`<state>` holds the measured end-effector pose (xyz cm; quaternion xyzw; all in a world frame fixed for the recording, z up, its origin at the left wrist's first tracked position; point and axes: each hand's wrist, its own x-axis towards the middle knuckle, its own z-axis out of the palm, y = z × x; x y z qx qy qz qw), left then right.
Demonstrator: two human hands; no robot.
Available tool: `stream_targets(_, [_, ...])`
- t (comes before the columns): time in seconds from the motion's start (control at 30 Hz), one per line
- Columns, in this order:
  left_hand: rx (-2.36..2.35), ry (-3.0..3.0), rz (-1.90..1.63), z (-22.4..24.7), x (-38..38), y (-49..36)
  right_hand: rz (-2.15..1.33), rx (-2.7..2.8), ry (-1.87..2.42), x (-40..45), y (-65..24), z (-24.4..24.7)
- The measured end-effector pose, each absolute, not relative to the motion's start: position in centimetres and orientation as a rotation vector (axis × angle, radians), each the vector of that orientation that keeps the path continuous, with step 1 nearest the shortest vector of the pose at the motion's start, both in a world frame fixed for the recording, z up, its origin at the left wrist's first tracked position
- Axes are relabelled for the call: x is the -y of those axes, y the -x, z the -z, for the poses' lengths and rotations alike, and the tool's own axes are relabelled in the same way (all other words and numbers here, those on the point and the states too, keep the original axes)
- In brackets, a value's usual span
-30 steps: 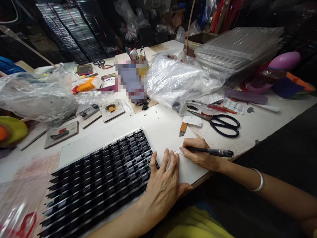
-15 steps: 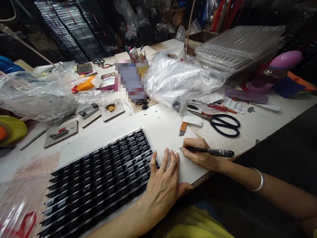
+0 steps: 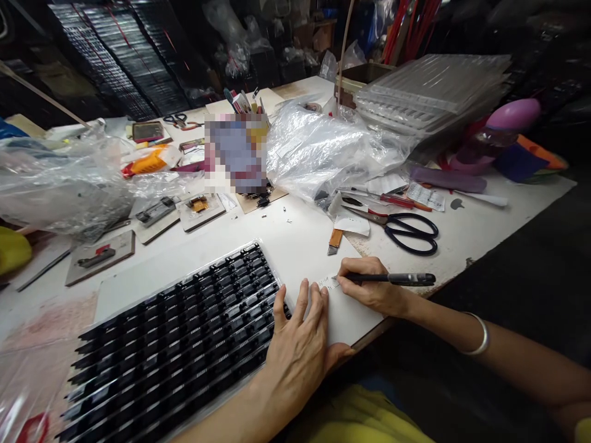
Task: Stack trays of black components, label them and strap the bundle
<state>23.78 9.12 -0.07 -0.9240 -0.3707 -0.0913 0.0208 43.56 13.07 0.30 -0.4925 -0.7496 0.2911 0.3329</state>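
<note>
A black pen (image 3: pixel 397 279) is pinched in my right hand (image 3: pixel 367 286), its tip down on the white surface beside small dark handwritten marks (image 3: pixel 324 283). Close to those marks my left hand (image 3: pixel 300 335) lies with its fingers spread, the fingertips on the white surface and the thumb at the table's front edge. To its left, partly covered by the left hand and forearm, is a clear tray (image 3: pixel 184 335) filled with rows of small black parts. I cannot make out whether the writing is on a separate sheet or on the board itself.
Black-handled scissors (image 3: pixel 410 234) and an orange utility knife (image 3: pixel 335 240) lie beyond my right hand. Behind them are crumpled clear plastic bags (image 3: pixel 337 144) and stacked clear trays (image 3: pixel 434 92). Small boards with fixtures (image 3: pixel 100 256) sit at the left. The table's front edge runs along the right.
The view has shifted slightly, so most of the table appears further left. The pen tip has moved a little along the writing, with more marks visible. My left hand stays in place on the surface.
</note>
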Motion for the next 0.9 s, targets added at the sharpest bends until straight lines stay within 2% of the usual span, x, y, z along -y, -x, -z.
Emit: stream_targets(0.9, [1.170, 2.890, 0.247, -0.05, -9.17, -23.81, -0.755, 1.987, 1.263, -12.94, -43.34, -0.50])
